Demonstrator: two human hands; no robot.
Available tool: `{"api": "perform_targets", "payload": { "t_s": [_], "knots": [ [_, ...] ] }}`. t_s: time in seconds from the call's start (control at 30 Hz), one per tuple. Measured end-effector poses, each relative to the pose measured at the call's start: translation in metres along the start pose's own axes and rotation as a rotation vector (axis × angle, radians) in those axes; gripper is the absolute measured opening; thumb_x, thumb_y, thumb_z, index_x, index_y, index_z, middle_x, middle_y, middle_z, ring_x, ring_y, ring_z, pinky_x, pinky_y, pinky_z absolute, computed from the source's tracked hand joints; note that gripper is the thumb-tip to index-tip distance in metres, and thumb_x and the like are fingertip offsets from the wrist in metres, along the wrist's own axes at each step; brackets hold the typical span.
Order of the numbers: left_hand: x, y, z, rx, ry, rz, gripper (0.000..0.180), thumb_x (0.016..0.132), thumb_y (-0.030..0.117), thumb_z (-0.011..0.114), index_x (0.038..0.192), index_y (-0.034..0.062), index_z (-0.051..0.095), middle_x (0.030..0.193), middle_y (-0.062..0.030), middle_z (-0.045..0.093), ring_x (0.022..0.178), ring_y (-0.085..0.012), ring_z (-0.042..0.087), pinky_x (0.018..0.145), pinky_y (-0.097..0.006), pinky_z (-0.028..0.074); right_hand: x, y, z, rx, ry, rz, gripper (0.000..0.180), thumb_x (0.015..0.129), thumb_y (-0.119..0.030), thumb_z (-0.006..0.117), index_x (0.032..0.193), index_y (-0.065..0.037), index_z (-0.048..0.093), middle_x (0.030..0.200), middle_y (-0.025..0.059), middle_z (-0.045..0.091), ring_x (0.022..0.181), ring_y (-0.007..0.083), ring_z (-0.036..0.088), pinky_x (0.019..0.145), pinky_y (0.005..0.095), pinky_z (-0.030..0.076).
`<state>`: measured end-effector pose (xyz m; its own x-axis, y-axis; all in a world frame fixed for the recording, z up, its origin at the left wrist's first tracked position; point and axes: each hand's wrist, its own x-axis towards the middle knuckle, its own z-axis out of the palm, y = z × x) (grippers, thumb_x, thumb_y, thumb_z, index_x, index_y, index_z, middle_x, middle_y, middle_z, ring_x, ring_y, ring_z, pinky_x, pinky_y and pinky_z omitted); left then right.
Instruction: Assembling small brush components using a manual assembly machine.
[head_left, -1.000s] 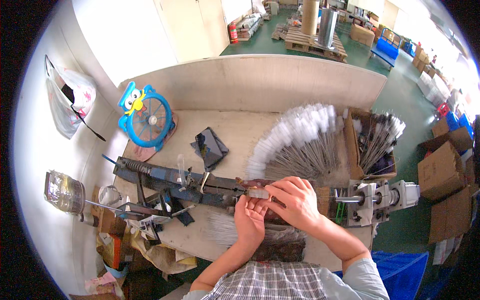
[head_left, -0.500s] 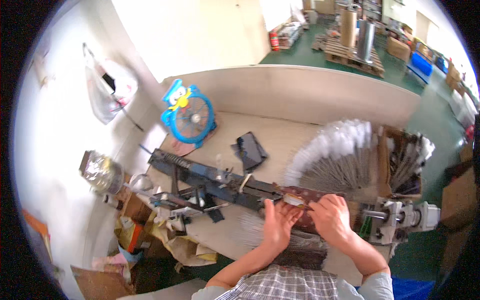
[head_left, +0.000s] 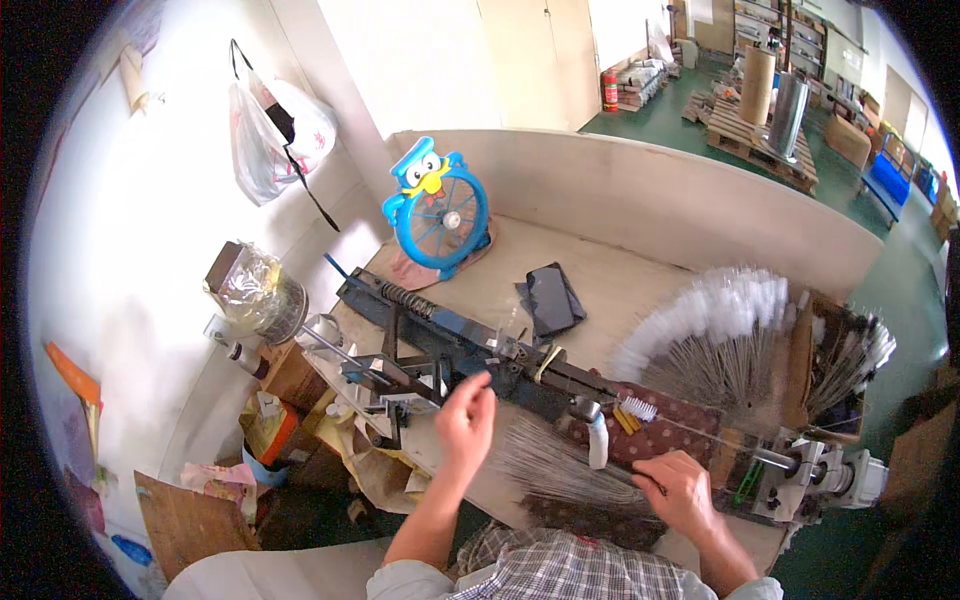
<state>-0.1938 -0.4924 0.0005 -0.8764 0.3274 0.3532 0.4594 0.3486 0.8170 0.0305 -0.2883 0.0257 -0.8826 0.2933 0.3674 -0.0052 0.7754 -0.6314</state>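
**benchwatcher:** So what are the hands doing here? Left hand [head_left: 466,418] sits just left of centre, low in the frame, raised over the long dark blue machine [head_left: 470,350] that runs diagonally across the workbench [head_left: 600,285]. The fingers look loosely curled and I can't see anything pinched in them.

**wirebrush_fan:** Agreed, though honestly I can't tell if it's actually touching the machine or just above it. Right hand [head_left: 685,488] is lower right, well apart from the left, knuckles up, closed on the ends of that loose bundle of thin wires [head_left: 560,465] fanned out on the bench edge between the two hands.

**benchwatcher:** Just above the bundle there's one small white-bristled brush [head_left: 640,408] lying on the patterned cloth [head_left: 670,432], its wire stem running right toward the metal chuck [head_left: 805,470].

**wirebrush_fan:** A big fan of finished brushes [head_left: 715,325] is spread out at the right. Blue owl-shaped fan [head_left: 440,210] upper middle, plastic bags [head_left: 275,130] hanging on the wall upper left.
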Motion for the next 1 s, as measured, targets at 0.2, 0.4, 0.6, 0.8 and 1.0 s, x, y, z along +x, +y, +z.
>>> {"api": "perform_targets", "payload": {
  "t_s": [0.2, 0.4, 0.6, 0.8, 1.0],
  "knots": [
    [0.046, 0.001, -0.001, 0.14, -0.177, 0.036, 0.044, 0.08, 0.013, 0.063, 0.122, 0.0115, 0.052, 0.067, -0.0066, 0.062, 0.057, -0.0115, 0.058, 0.055, -0.026, 0.047, -0.006, 0.006, 0.018, 0.022, -0.088, 0.024, 0.012, 0.071, -0.011, 0.07, 0.082, -0.006, 0.068, 0.073, 0.0085, 0.064, 0.069, 0.0256, 0.061, 0.062, 0.0356, 0.05],
    [0.06, -0.003, -0.004, 0.182, -0.225, 0.047, 0.038, 0.078, 0.014, 0.062, 0.116, 0.017, 0.057, 0.065, -0.006, 0.061, 0.055, -0.017, 0.059, 0.055, -0.03, 0.047, -0.013, 0.01, 0.018, -0.023, -0.115, 0.113, 0.012, 0.071, -0.012, 0.071, 0.081, -0.005, 0.069, 0.072, 0.0103, 0.064, 0.069, 0.0274, 0.061, 0.063, 0.037, 0.049],
    [0.071, 0.001, -0.014, 0.214, -0.327, -0.035, 0.035, 0.079, 0.007, 0.058, 0.113, 0.0131, 0.061, 0.06, -0.0033, 0.055, 0.052, -0.0086, 0.048, 0.052, -0.025, 0.042, -0.02, 0.018, 0.016, -0.029, -0.122, 0.079, 0.013, 0.073, -0.014, 0.069, 0.084, -0.008, 0.068, 0.075, 0.0076, 0.064, 0.072, 0.0265, 0.061, 0.065, 0.036, 0.049],
    [0.051, 0.022, -0.013, 0.205, -0.12, 0.087, 0.036, 0.079, 0.005, 0.059, 0.115, 0.0107, 0.06, 0.069, -0.0057, 0.062, 0.057, -0.0087, 0.053, 0.056, -0.024, 0.044, -0.036, 0.025, 0.006, -0.013, -0.124, 0.106, 0.012, 0.074, -0.014, 0.067, 0.084, -0.007, 0.067, 0.077, 0.0084, 0.064, 0.074, 0.0274, 0.06, 0.064, 0.0372, 0.049],
    [-0.03, -0.007, -0.034, -0.518, 0.018, -0.526, 0.034, 0.082, 0.015, 0.063, 0.114, 0.0046, 0.056, 0.07, -0.0027, 0.054, 0.057, -0.0096, 0.052, 0.05, -0.022, 0.043, -0.026, 0.038, 0.004, -0.044, -0.083, 0.098, 0.013, 0.078, -0.018, 0.063, 0.086, -0.008, 0.067, 0.078, 0.0083, 0.062, 0.076, 0.0273, 0.059, 0.065, 0.037, 0.048]
  ]
}}
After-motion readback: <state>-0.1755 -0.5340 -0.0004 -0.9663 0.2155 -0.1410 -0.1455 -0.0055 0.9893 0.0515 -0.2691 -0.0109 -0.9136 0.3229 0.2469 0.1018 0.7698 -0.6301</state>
